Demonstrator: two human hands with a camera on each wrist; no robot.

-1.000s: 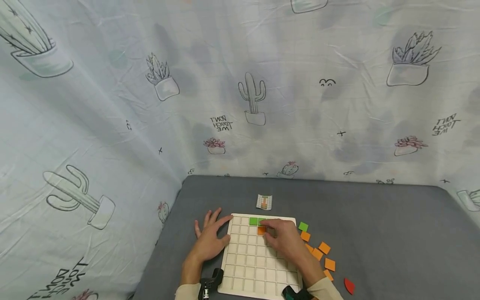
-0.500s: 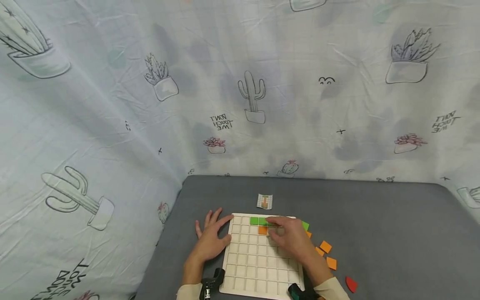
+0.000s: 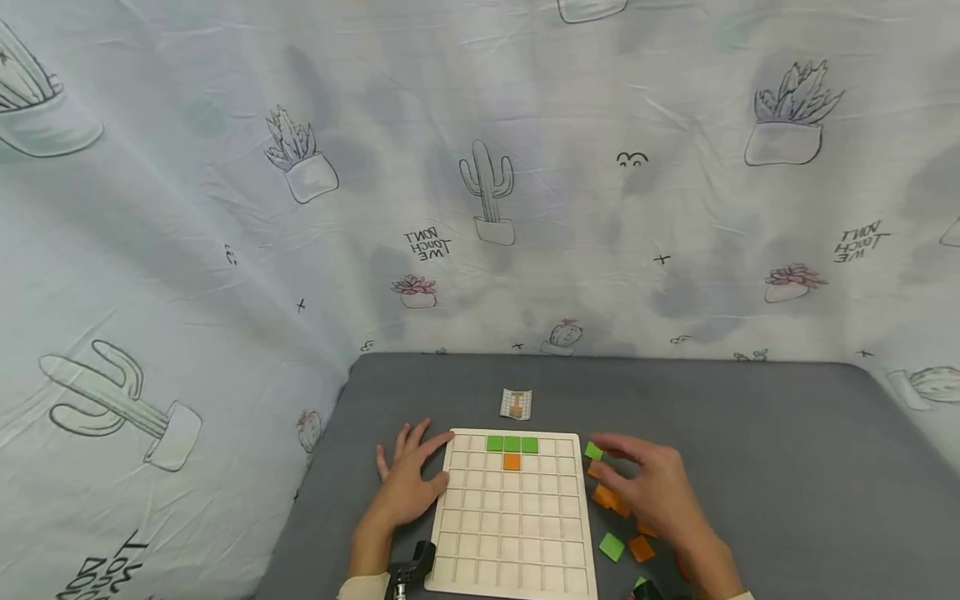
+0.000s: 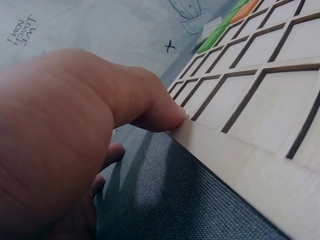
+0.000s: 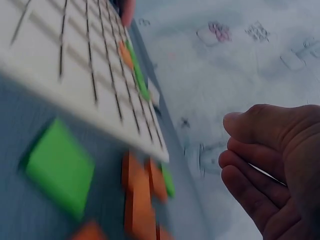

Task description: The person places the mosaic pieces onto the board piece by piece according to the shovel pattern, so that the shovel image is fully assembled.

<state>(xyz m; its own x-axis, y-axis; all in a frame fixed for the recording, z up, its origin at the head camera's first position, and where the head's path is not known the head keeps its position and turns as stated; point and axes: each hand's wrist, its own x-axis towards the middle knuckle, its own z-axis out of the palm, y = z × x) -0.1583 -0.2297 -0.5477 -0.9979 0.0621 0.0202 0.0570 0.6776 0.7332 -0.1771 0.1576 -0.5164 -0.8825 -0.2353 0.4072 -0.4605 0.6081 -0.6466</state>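
Observation:
A pale wooden grid board (image 3: pixel 480 523) lies on the grey table. Three green square tiles (image 3: pixel 512 444) sit side by side in its far row, with an orange tile (image 3: pixel 512 462) below the middle one. My left hand (image 3: pixel 407 485) is spread at the board's left edge; in the left wrist view its thumb (image 4: pixel 160 112) touches the rim. Off the right edge, my right hand (image 3: pixel 660 483) hovers by a loose green tile (image 3: pixel 593 451), thumb and fingers apart. The right wrist view shows nothing between its fingertips.
Several loose orange tiles (image 3: pixel 641 548) and another green tile (image 3: pixel 611 547) lie right of the board, partly under the right hand. A small printed card (image 3: pixel 516 404) with a coloured grid pattern lies beyond the board. A patterned cloth (image 3: pixel 570 275) hangs behind the table.
The right hand has left the board's far row and moved right to the loose tiles. A third green tile now shows in that row. The left hand keeps its place at the edge.

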